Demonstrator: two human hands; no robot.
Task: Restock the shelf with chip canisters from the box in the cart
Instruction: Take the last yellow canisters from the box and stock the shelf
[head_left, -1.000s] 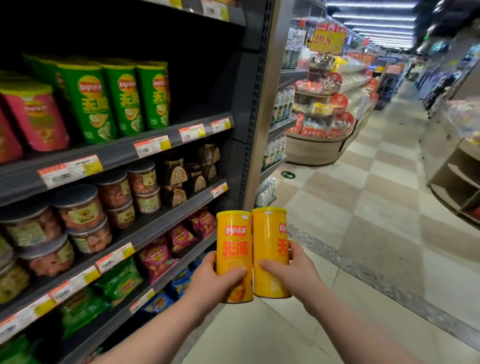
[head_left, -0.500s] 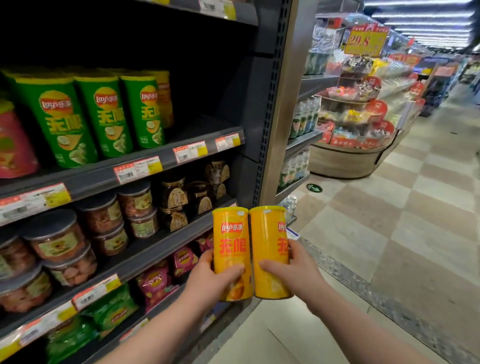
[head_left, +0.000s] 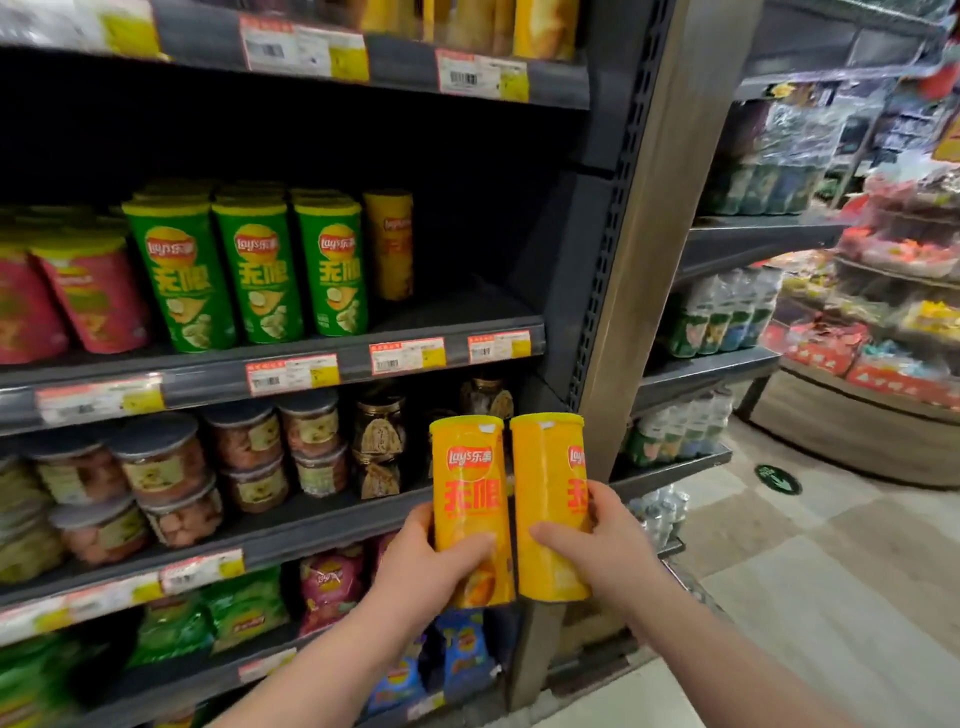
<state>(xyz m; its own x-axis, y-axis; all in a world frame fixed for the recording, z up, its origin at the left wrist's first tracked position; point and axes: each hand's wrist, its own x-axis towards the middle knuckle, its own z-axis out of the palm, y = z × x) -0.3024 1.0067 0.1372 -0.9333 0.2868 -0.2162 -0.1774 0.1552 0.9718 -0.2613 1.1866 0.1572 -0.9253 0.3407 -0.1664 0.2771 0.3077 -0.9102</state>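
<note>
Two yellow chip canisters stand upright side by side in front of the shelving. My left hand (head_left: 426, 566) grips the left yellow canister (head_left: 470, 483) around its lower half. My right hand (head_left: 597, 551) grips the right yellow canister (head_left: 548, 478) the same way. On the middle shelf (head_left: 208, 376) stand three green canisters (head_left: 260, 270) in front, with one yellow canister (head_left: 389, 244) set back to their right. Right of that one the shelf surface is bare up to the side panel. The box and the cart are out of view.
Pink canisters (head_left: 88, 291) stand at the shelf's left. Round snack tubs (head_left: 161, 467) and dark jars (head_left: 379, 441) fill the shelf below, snack bags (head_left: 327, 587) the lower one. A wooden post (head_left: 649, 260) ends the shelving. Beyond lie more shelves and a tiled aisle (head_left: 831, 597).
My view has swung left and up toward the shelving. Both hands keep the two yellow canisters together, now closer to the shelf unit.
</note>
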